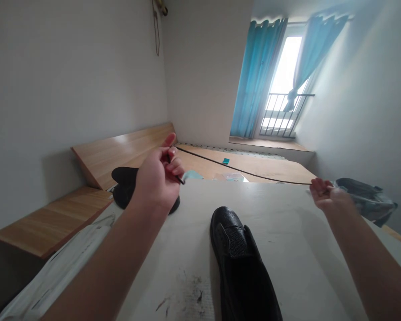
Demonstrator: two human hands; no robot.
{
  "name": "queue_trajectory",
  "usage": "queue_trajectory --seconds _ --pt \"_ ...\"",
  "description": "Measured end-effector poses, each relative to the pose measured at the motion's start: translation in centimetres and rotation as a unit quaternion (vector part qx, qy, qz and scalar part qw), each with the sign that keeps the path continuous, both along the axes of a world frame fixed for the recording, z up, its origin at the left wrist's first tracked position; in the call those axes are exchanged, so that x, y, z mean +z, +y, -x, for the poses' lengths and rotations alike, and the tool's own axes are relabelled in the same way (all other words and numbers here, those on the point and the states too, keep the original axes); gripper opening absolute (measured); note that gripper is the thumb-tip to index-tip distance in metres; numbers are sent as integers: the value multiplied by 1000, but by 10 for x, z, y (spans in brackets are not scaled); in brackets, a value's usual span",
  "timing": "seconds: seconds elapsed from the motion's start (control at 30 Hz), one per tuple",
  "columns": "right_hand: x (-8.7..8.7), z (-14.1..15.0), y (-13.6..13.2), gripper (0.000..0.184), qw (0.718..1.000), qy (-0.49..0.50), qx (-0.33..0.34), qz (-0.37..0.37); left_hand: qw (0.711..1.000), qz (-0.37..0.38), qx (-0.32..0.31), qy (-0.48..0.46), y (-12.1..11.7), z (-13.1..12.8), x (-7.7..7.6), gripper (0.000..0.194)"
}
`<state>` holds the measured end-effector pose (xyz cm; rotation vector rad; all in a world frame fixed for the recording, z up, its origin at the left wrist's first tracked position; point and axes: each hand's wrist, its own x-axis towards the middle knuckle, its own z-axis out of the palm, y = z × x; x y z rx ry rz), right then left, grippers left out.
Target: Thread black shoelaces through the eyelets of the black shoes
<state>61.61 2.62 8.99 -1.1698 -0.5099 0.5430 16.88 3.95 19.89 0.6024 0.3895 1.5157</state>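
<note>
A thin dark shoelace stretches through the air between my two hands, sloping down to the right. My left hand is closed around one end, and a short tip pokes out below its fingers. At the far right, my right hand pinches the other end. Below and between them a black leather shoe lies on the white tabletop, toe pointing away from me, with no lace visible across its tongue. Partly hidden behind my left wrist is another black item, perhaps the second shoe.
Past the table lies a wooden bed board with a small teal object on it. A grey bag-like thing is by the right edge. White crumpled sheeting lies on the left. Dark smudges mark the tabletop.
</note>
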Motion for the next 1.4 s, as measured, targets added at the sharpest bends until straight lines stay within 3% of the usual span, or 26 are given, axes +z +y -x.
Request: queue_trajectory --seconds 0.1,0.17,0.23,0.3,0.4,0.43,0.47,0.53,0.63,0.8,0.87,0.93,1.17,1.4 --pt "-5 -13 -6 21 997 37 -69 -7 999 -2 42 10 4 6 3 26" --pt "-6 -9 -5 24 997 32 -67 -36 998 -7 55 42 6 5 0 26" --pt "-6 3 1 29 998 -12 -48 -43 991 -34 39 125 7 -1 -6 28" --pt "-2 22 6 30 994 -102 -28 13 960 -89 -18 263 4 -11 -17 29" --pt "10 57 10 22 956 -252 64 138 846 -191 -132 480 -4 -31 -40 26" --pt "16 68 9 24 934 -296 100 172 737 -268 -157 600 -8 -38 -48 29" --pt "21 80 7 29 910 -338 135 199 694 -293 -168 637 -12 -44 -56 27" --pt "32 103 2 35 860 -410 200 227 644 -317 -167 676 -19 -54 -71 23" --pt "45 133 -9 29 783 -481 314 240 598 -343 -149 709 -26 -63 -87 22" --pt "52 161 -26 28 624 -478 530 319 561 -365 -123 732 -29 -69 -95 24" --pt "50 168 -30 24 568 -465 577 357 554 -363 -112 741 -30 -71 -97 24" --pt "46 173 -31 21 533 -458 598 386 548 -358 -101 750 -32 -72 -98 24" --pt "40 181 -28 21 499 -448 623 402 534 -346 -78 768 -39 -76 -99 20" --pt "42 180 -25 24 504 -434 646 375 525 -349 -63 774 -39 -78 -102 16"
